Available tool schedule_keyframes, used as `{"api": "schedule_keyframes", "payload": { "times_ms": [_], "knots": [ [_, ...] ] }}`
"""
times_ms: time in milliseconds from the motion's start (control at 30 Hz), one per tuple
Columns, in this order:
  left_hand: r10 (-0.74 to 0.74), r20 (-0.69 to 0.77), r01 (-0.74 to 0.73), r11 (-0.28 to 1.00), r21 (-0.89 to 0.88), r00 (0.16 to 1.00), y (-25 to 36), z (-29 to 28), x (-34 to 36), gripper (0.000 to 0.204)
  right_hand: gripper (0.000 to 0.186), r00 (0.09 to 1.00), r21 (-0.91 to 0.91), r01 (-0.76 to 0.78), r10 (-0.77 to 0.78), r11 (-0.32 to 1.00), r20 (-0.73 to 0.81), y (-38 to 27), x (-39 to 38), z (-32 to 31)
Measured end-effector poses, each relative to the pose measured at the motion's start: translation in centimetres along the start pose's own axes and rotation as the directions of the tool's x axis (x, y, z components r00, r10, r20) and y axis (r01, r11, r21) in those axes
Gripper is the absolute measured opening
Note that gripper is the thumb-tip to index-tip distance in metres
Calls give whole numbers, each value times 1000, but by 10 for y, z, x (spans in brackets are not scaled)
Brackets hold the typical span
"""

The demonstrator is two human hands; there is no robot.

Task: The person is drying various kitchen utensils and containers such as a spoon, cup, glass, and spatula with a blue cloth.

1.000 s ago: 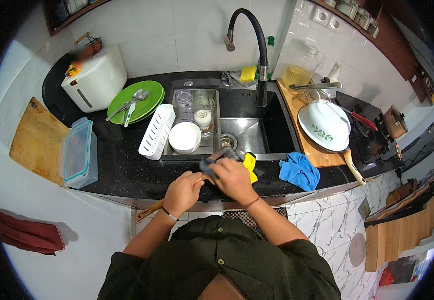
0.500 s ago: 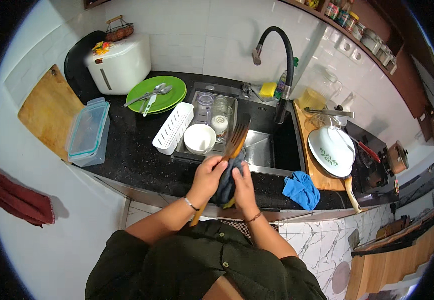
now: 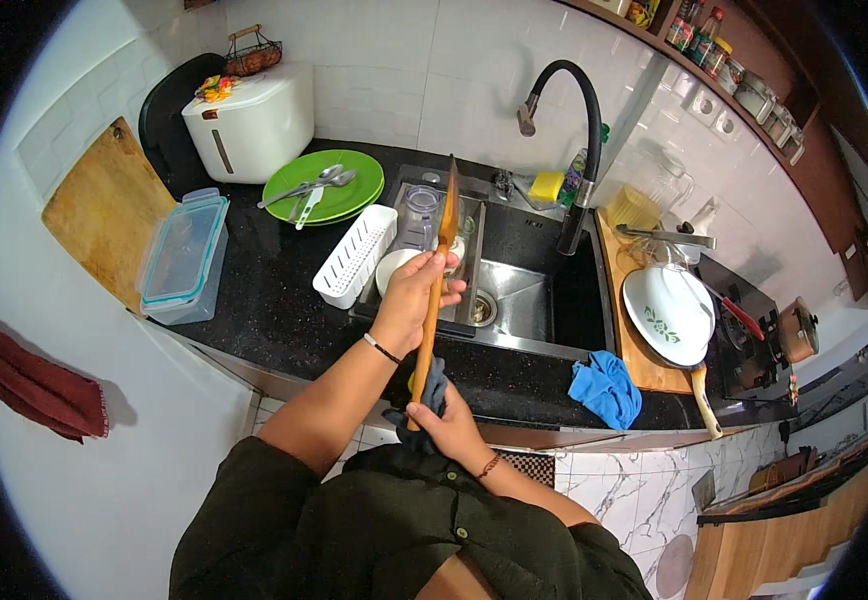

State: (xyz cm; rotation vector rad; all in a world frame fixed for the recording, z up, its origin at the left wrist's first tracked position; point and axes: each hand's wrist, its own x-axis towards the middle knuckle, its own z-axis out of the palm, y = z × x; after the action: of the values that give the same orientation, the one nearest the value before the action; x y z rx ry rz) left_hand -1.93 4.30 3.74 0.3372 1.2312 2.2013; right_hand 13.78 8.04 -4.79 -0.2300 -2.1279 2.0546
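My left hand (image 3: 406,302) grips a long wooden slotted spatula (image 3: 449,215) by its upper handle, some fingers stretched out beside it. The head points up toward the sink and shows nearly edge-on, so its slots are hidden now. Close to my body, my right hand (image 3: 449,428) is closed on a dark grey cloth (image 3: 435,388) pressed against the lower handle. Behind the spatula, the drainer tray (image 3: 365,310) beside the basin holds a clear purple-tinted cup (image 3: 420,203) and a white bowl (image 3: 394,268), partly covered by my left hand.
Left of the sink (image 3: 514,285) are a white slotted basket (image 3: 356,255), green plates (image 3: 359,205) with cutlery, and a lidded plastic box (image 3: 184,265). A black faucet (image 3: 594,130) arches over the basin. To the right lie a blue cloth (image 3: 606,390) and a lidded pan (image 3: 669,315) on a board.
My right hand and the dark cloth have slid down the handle toward my body. The spatula has turned from showing its slotted face to edge-on, and its head stands higher.
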Motion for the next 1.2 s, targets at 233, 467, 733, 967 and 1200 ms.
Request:
{"api": "schedule_keyframes", "payload": {
  "times_ms": [233, 467, 733, 967, 1200],
  "knots": [
    [-202, 149, 133, 916, 379, 968, -20, -8, -12, 58, 35, 990, 157, -59, 78, 986, -120, 3, 9, -6],
    [-268, 58, 221, 883, 415, 962, -31, -30, -30, 68, 23, 967, 171, -113, 148, 979, -209, -7, 45, -38],
    [-254, 28, 227, 905, 360, 967, -21, -52, -45, 61, 19, 939, 168, -79, 129, 983, -318, -25, 84, -52],
    [-211, 11, 195, 922, 335, 977, -11, -81, -65, 56, 23, 911, 232, -159, 233, 960, -340, -25, 113, -66],
    [-119, -132, 149, 958, 244, 984, 4, -117, -96, 50, 21, 906, 147, -189, 230, 971, -355, -15, 122, -76]
  ]
}}
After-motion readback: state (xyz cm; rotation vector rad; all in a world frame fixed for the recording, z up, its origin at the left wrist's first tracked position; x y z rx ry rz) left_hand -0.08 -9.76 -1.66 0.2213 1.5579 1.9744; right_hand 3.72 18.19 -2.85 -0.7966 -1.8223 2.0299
